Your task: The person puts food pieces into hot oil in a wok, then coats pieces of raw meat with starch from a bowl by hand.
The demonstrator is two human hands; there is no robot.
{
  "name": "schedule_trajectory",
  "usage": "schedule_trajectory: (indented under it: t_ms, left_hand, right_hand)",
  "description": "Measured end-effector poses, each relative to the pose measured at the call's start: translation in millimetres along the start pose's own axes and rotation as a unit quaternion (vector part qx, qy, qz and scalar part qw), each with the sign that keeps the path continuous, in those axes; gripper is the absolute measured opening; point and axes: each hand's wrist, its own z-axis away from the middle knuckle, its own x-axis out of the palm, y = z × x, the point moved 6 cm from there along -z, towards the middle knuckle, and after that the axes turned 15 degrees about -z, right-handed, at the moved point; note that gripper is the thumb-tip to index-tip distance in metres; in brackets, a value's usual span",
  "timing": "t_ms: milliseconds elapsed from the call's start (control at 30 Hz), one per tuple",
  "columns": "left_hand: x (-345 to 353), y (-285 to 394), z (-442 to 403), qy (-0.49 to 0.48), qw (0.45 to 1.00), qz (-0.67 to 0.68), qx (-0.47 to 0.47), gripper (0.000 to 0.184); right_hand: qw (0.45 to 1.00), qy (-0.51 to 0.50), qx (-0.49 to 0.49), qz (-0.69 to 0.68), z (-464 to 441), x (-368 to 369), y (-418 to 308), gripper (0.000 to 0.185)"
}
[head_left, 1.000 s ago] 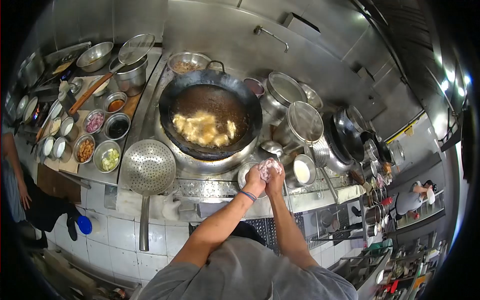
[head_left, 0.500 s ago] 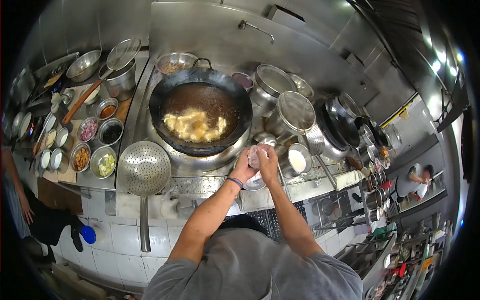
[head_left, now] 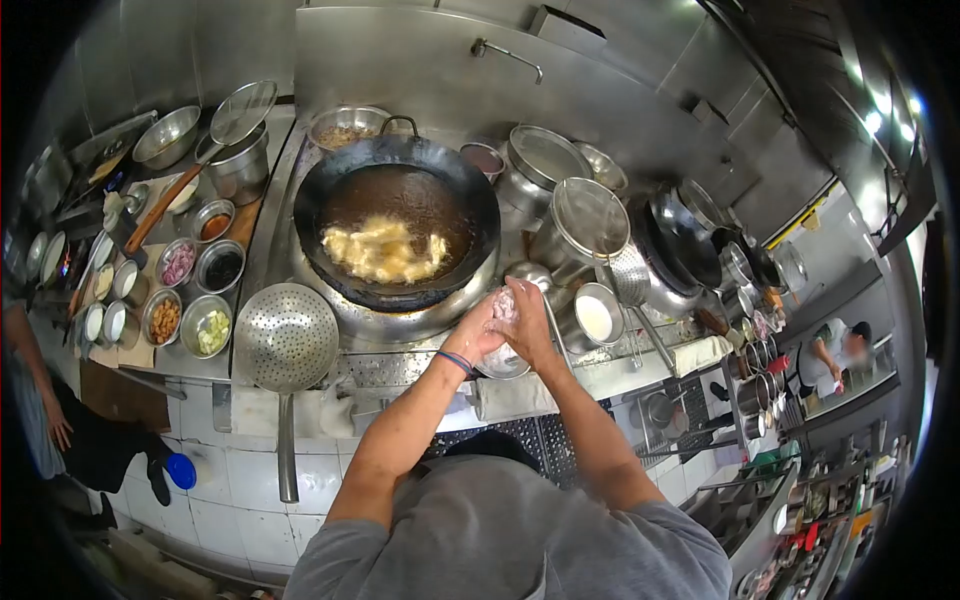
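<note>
Close together over the counter's front edge, my left hand [head_left: 477,332] and my right hand [head_left: 527,322] press a pale pinkish lump dusted in white [head_left: 506,306] between them. Its kind is hard to make out, as fingers cover most of it. Beneath them a metal bowl [head_left: 503,366] shows only in part. Just beyond, a black wok [head_left: 330,170] of dark oil holds a cluster of golden battered pieces [head_left: 385,250] frying in foam. A metal pot of white liquid [head_left: 595,318] stands right of my hands, beside a ladle [head_left: 530,272].
A large perforated strainer [head_left: 287,335] lies left, its handle over the counter edge. Farther left are bowls of yellow-green chunks [head_left: 212,332], brown pieces [head_left: 162,320] and dark sauce [head_left: 220,268]. Stacked woks [head_left: 690,235] stand right. One person [head_left: 50,400] is at left, another [head_left: 830,360] far right.
My hands have turned slightly around the lump, the right fingers now covering more of its right side. The view has shifted a little. The pieces stay in the wok.
</note>
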Motion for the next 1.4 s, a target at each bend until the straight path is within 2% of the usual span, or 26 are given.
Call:
schedule_trajectory:
  t_ms: [67,100,200,233,333,367,433,500,533,600,633,667,700,733,800,933,1000,1033,1167,1233,1267,1333,1400]
  left_hand:
    - [3.3,0.5,-0.8,-0.002,1.0,-0.024,-0.012,0.024]
    - [7.7,2.0,-0.4,-0.068,0.997,0.015,-0.027,0.023]
    - [10.4,-6.6,1.1,0.028,0.998,0.047,-0.026,0.022]
    - [17.2,-5.2,5.3,0.032,0.999,0.031,-0.029,0.023]
    - [38.8,5.3,16.0,0.051,0.998,0.01,-0.036,0.024]
    - [35.7,3.8,16.5,0.061,0.997,0.023,-0.034,0.025]
    - [28.8,-0.7,10.3,0.04,0.997,0.06,-0.007,0.028]
    - [39.6,2.1,19.4,0.077,0.996,0.054,-0.002,0.029]
    - [41.8,5.5,23.3,0.096,0.994,0.049,0.002,0.029]
    - [4.2,-4.2,20.0,0.097,0.994,0.039,0.018,0.029]
    - [-3.5,-6.9,21.3,0.1,0.994,0.025,0.02,0.029]
    - [-10.6,-11.1,22.2,0.103,0.994,0.01,0.023,0.028]
    - [-25.0,-15.4,19.3,0.093,0.993,-0.021,0.075,0.027]
    - [-18.9,-18.8,21.2,0.126,0.989,-0.03,0.069,0.025]
    - [5.5,-19.0,25.0,0.191,0.979,-0.054,0.051,0.024]
    - [-20.4,-28.0,13.1,0.154,0.984,-0.052,0.065,0.023]
    - [9.6,-14.8,17.2,0.154,0.984,-0.036,0.079,0.024]
    - [22.7,-8.3,18.7,0.225,0.966,-0.093,0.086,0.024]
    - [11.9,6.5,20.6,0.233,0.959,-0.089,0.132,0.026]
    - [11.4,10.9,22.6,0.218,0.952,-0.113,0.181,0.028]
    - [15.8,11.2,24.3,0.249,0.946,-0.103,0.181,0.029]
    - [28.6,7.3,30.6,0.308,0.932,-0.077,0.176,0.031]
    - [-22.7,-5.5,35.9,0.299,0.936,-0.072,0.173,0.033]
  right_hand:
    - [1.0,0.004,0.024,0.012,-2.5,-6.2,6.5,0.069]
    - [0.999,0.037,0.011,0.017,-5.2,-13.6,-0.7,0.042]
    - [0.995,0.096,0.01,0.025,-7.3,-22.7,-1.8,0.021]
    - [0.992,0.117,-0.025,0.028,-10.0,-27.1,-6.1,0.014]
    - [0.991,0.116,0.05,-0.048,-16.1,-36.3,-6.6,0.013]
    - [0.981,0.1,0.123,-0.113,-8.4,-26.0,14.8,0.014]
    - [0.992,0.094,0.05,-0.066,-6.3,-14.2,11.5,0.018]
    - [0.997,0.074,0.014,0.026,-0.9,-5.3,5.7,0.027]
    - [0.998,0.065,-0.009,0.006,1.6,-2.4,7.3,0.029]
    - [0.997,0.046,-0.057,-0.036,9.0,3.7,17.6,0.032]
    - [0.994,-0.017,-0.052,-0.095,18.9,14.3,30.1,0.04]
    - [0.994,-0.033,-0.086,-0.056,21.3,10.7,16.9,0.041]
    - [0.991,-0.049,-0.12,-0.018,20.2,1.2,-6.5,0.042]
    - [0.986,-0.064,-0.154,0.021,18.7,-5.7,-17.9,0.044]
    - [0.986,-0.05,-0.157,-0.008,15.7,-16.5,-2.2,0.045]
    - [0.982,-0.044,-0.161,-0.091,13.2,-20.3,23.4,0.039]
    - [0.977,-0.035,-0.174,-0.117,1.3,-25.6,18.7,0.026]
    - [0.977,-0.032,-0.174,-0.117,-1.1,-24.9,18.4,0.024]
    - [0.973,-0.038,-0.159,-0.165,-13.0,-25.6,12.5,0.017]
    - [0.96,-0.044,-0.132,-0.243,-11.9,-16.5,20.2,0.025]
    - [0.951,-0.048,-0.121,-0.28,-12.8,-10.5,26.0,0.029]
    - [0.962,-0.065,-0.159,-0.213,-3.6,0.7,30.5,0.036]
    - [0.964,-0.095,-0.175,-0.174,13.7,8.4,31.8,0.04]
